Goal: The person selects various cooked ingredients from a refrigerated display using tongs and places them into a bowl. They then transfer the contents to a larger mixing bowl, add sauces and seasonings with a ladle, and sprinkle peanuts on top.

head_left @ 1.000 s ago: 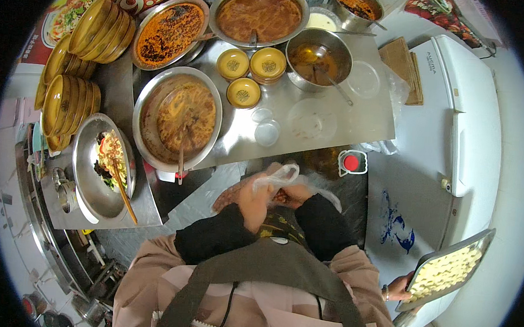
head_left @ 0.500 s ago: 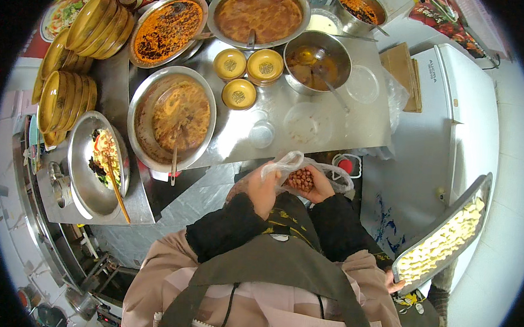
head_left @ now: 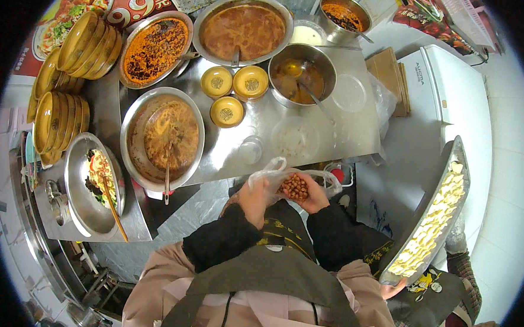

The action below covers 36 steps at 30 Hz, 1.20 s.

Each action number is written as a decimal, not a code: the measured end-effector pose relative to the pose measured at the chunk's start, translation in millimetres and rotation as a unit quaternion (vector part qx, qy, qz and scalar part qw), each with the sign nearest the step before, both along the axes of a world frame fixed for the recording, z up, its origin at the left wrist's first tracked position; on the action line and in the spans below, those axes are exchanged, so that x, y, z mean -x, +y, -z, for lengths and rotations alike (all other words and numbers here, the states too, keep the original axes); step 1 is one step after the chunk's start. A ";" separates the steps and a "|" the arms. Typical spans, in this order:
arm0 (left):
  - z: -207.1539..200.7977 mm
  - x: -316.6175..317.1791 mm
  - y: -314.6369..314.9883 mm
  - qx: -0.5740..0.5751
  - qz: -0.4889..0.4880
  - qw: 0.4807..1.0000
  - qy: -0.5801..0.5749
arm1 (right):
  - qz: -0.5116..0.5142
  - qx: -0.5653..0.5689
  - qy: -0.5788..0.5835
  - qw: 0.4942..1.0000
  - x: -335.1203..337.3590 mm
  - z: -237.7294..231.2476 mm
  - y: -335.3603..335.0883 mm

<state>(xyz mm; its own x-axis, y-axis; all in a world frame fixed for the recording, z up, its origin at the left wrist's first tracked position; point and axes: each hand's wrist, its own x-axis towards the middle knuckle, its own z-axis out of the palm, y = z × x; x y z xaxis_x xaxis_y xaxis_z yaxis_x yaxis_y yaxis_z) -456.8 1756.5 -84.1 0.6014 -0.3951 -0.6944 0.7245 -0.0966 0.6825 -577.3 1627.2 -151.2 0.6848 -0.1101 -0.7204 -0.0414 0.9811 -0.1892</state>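
Observation:
My left hand [head_left: 252, 203] pinches the gathered rim of a clear plastic bag [head_left: 268, 171] in front of my body. In my right hand [head_left: 314, 198], cupped at the bag's mouth, lies a handful of reddish-brown peanuts [head_left: 294, 188]. The film of the bag spreads around both hands, and the fingers beneath the peanuts are hidden. More brown contents show dimly through the bag under my left wrist.
Ahead, a steel table [head_left: 226, 161] bears pots of sauce, small yellow bowls [head_left: 227, 112] and a large sauce basin [head_left: 129, 150]. A mixing bowl [head_left: 74, 177] with chopsticks stands left. Beside the white freezer [head_left: 393, 146], a co-worker holds a tray [head_left: 387, 253] of pale dough pieces.
The co-worker's tray has moved nearer my right side, and more of that person shows. My view has shifted slightly. Both my hands keep their hold on the bag and peanuts.

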 end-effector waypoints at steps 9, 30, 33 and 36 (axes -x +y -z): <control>-20.3 -9.3 -1.8 0.029 -0.035 0.998 0.040 | 0.030 -0.039 0.038 0.998 -2.9 -16.8 2.6; 2.7 -18.9 4.6 0.001 -0.077 0.987 0.139 | 0.076 0.063 0.079 0.992 -61.0 -14.3 -70.1; -2.0 -20.1 4.0 0.001 -0.072 0.991 0.110 | 0.006 0.147 0.086 0.985 -74.5 -4.7 -72.0; -9.4 -21.2 2.2 -0.030 -0.057 0.992 0.110 | -0.039 0.220 0.117 0.968 -83.2 -11.5 -66.2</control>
